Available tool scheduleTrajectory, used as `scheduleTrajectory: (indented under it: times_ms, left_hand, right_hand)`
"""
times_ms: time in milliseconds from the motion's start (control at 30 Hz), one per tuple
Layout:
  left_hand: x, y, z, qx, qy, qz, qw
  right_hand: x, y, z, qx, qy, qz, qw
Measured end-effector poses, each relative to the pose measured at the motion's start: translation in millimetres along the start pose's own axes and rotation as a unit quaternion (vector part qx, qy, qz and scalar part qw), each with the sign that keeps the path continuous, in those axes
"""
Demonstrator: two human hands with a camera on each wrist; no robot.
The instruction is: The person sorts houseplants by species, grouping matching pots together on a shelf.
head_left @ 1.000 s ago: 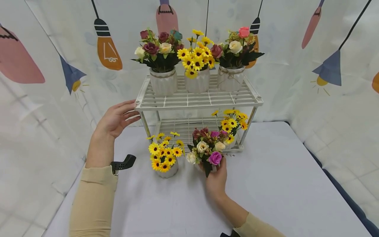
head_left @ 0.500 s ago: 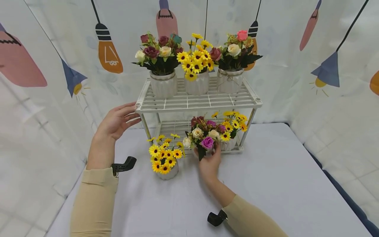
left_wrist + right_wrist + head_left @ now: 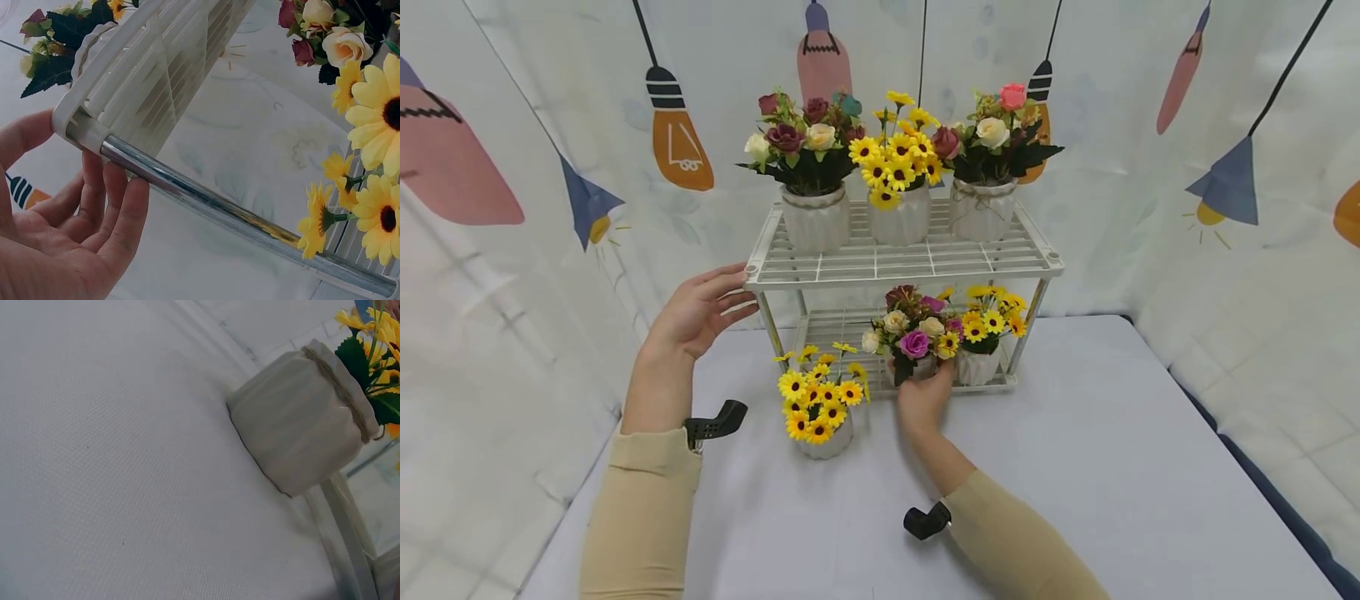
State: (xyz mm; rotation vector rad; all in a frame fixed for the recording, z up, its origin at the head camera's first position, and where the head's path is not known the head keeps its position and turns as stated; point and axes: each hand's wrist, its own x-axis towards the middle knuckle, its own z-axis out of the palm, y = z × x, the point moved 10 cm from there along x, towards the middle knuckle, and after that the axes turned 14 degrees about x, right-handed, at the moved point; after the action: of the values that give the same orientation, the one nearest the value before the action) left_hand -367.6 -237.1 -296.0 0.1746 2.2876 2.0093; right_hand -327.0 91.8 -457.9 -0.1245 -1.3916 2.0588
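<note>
In the head view a white two-tier rack (image 3: 895, 275) stands on the table. My left hand (image 3: 700, 308) grips its upper left corner; the left wrist view shows the thumb at the corner and fingertips against the metal post (image 3: 200, 187). My right hand (image 3: 927, 398) holds a white pot of purple and cream roses (image 3: 913, 342) at the front of the lower shelf. To its right on that shelf stands a pot of yellow daisies (image 3: 979, 365). Another daisy pot (image 3: 827, 442) sits on the table before the rack; the right wrist view shows a daisy pot (image 3: 300, 419), the right hand out of sight.
Three potted arrangements line the upper shelf: dark roses (image 3: 816, 218) at left, yellow daisies (image 3: 901, 212) in the middle, mixed roses (image 3: 983, 208) at right. A white cloth covers the table (image 3: 1112, 467). Behind it hangs a patterned curtain (image 3: 1120, 167).
My right hand has carried the rose pot away from me and slightly left, from in front of the rack to the lower shelf. The left hand stays at the rack corner.
</note>
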Motion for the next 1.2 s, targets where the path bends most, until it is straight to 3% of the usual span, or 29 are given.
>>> scheduleTrajectory:
  times_ms: [67,333,633,733,967,1200]
  left_hand:
    - [-0.3,-0.1,-0.1,0.001,0.001,0.001,1.0000]
    - [0.0,-1.6,0.4,-0.002,0.004,0.001,1.0000]
    - [-0.3,-1.2,-0.4,-0.005,0.004,0.009,0.9999]
    - [0.1,-0.3,-0.8,-0.005,0.004,0.011,0.9999]
    - [1.0,-1.0,-0.2,-0.013,0.001,0.005,0.9999]
    - [1.1,-1.9,0.1,-0.018,0.001,0.002,0.9998]
  right_hand:
    - [0.6,1.5,2.2,0.004,0.001,-0.002,1.000]
    - [3.3,4.1,2.3,-0.109,0.004,-0.030,0.994]
    - [-1.2,8.3,-4.2,-0.139,-0.043,0.021,0.989]
    - [-9.3,8.1,-8.6,-0.154,-0.048,0.032,0.986]
    - [-34.6,2.3,-14.6,-0.134,-0.039,0.050,0.989]
    - [-66.7,-1.4,-2.0,-0.113,-0.101,0.082,0.985]
